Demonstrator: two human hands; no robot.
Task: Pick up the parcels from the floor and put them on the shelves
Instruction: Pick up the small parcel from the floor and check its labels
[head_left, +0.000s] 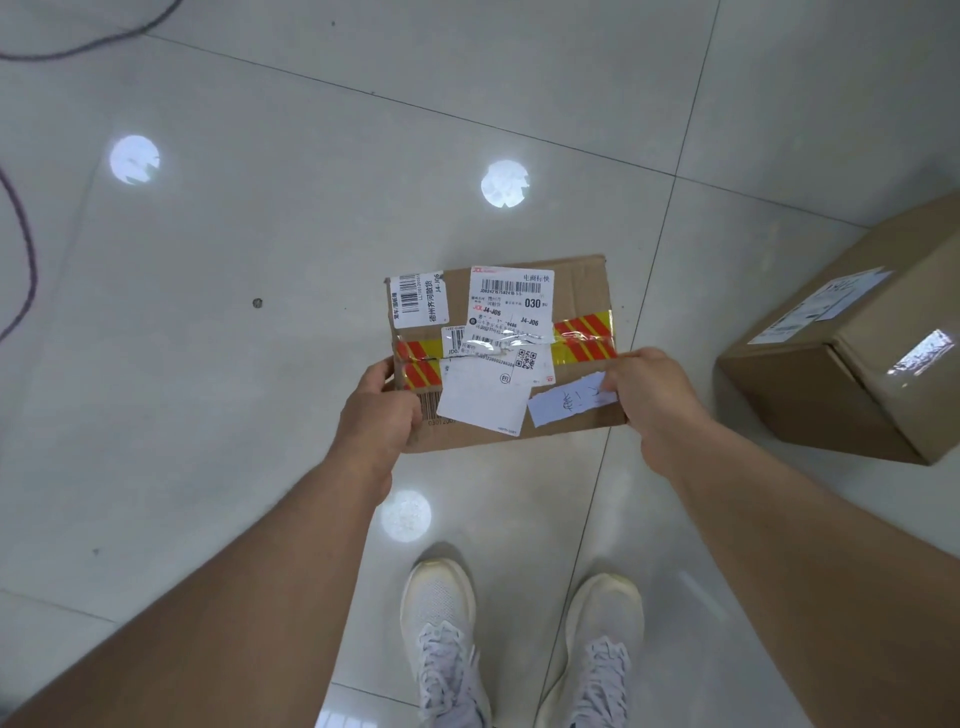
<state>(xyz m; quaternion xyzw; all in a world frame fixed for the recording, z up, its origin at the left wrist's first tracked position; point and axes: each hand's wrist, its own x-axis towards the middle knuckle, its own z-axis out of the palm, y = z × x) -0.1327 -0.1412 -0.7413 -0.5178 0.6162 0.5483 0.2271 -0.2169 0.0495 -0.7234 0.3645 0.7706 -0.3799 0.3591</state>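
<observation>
A flat brown cardboard parcel (576, 291) with white shipping labels and red-and-yellow striped tape is held above the tiled floor, in the middle of the view. My left hand (382, 410) grips its near left corner. My right hand (657, 400) grips its near right edge, fingers over a small handwritten paper slip. A second, larger brown cardboard parcel (852, 364) with a white label on top sits on the floor at the right. No shelves are in view.
Pale glossy floor tiles (234, 364) reflect round ceiling lights. A dark cable (23, 249) runs along the left edge and across the top left corner. My two white shoes (519, 644) stand below the held parcel.
</observation>
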